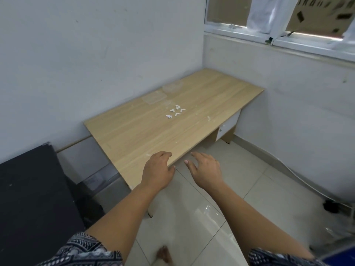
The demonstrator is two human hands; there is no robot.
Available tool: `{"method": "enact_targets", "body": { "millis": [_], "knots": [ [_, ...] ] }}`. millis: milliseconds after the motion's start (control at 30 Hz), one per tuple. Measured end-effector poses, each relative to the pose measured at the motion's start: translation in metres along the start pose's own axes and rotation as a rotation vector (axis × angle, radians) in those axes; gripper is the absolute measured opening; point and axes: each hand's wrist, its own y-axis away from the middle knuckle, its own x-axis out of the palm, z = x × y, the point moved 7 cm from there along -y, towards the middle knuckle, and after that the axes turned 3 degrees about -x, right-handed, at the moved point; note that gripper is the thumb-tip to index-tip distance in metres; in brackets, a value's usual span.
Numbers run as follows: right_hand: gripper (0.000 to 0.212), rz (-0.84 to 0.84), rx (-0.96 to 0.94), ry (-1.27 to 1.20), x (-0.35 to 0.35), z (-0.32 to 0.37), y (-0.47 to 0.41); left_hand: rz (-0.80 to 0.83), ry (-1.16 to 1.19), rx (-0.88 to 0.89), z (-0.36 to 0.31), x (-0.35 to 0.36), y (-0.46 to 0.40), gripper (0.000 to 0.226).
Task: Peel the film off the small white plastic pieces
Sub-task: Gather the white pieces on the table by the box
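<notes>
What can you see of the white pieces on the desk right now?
The white pieces lie in a loose cluster near the middle of the wooden desk, flat on its top. They look like small angled bits of white plastic, too small to show any film. Clear scraps lie nearby. Neither the left hand nor the right hand touches them.

Pieces: a handful of small white angled plastic pieces (pixel 175 112), some shaped like an L or V, too small to count for sure.
Place: loose in a little cluster on the light wood-grain surface (pixel 134 131), around its middle, toward the wall side.
Pose: lying flat, pointing different ways, near each other but mostly apart.
Film: whether any still carry film cannot be told from here.
Contact: no hand touches them.
</notes>
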Motion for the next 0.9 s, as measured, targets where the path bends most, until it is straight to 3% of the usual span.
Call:
{"method": "enact_targets", "body": {
  "millis": [600,900],
  "knots": [
    [0.046,0.026,0.125,-0.104,0.007,-0.074,-0.198,0.070,0.054,0.035,-0.011,0.045,-0.229,0.046],
    [0.042,0.107,0.127,-0.123,0.031,-0.103,-0.269,0.129,0.060,-0.009,0.007,0.078,-0.294,0.040]
  ]
}}
